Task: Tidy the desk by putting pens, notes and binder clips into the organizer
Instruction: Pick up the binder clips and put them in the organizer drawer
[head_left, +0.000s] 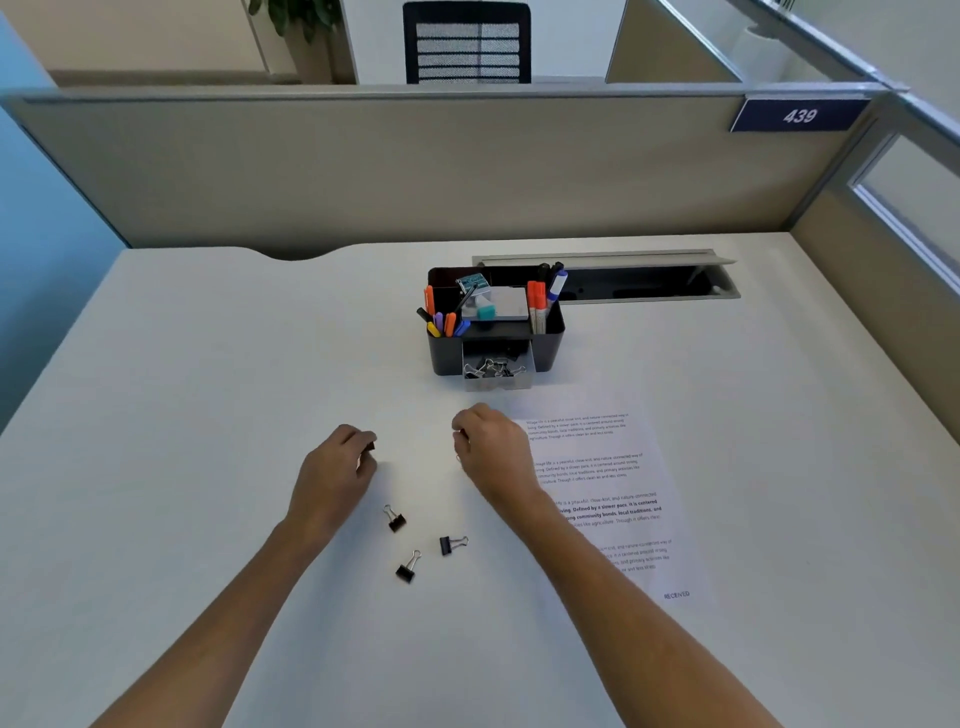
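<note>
A black desk organizer (551, 338) stands mid-desk with coloured pens, markers and a pad in its compartments. Its clear front drawer (497, 375) is pulled out and holds several binder clips. My left hand (337, 473) is closed on a small black binder clip, whose edge shows at the fingertips. My right hand (491, 452) is curled, with a bit of metal wire showing at its fingers; it seems to hold a binder clip. Three black binder clips lie on the desk near my wrists: binder clip (396, 518), binder clip (408, 567), binder clip (452, 544).
A printed sheet of paper (613, 499) lies to the right, partly under my right forearm. An open cable tray (639, 283) is set into the desk behind the organizer. Beige partition walls (415, 171) bound the desk at back and right.
</note>
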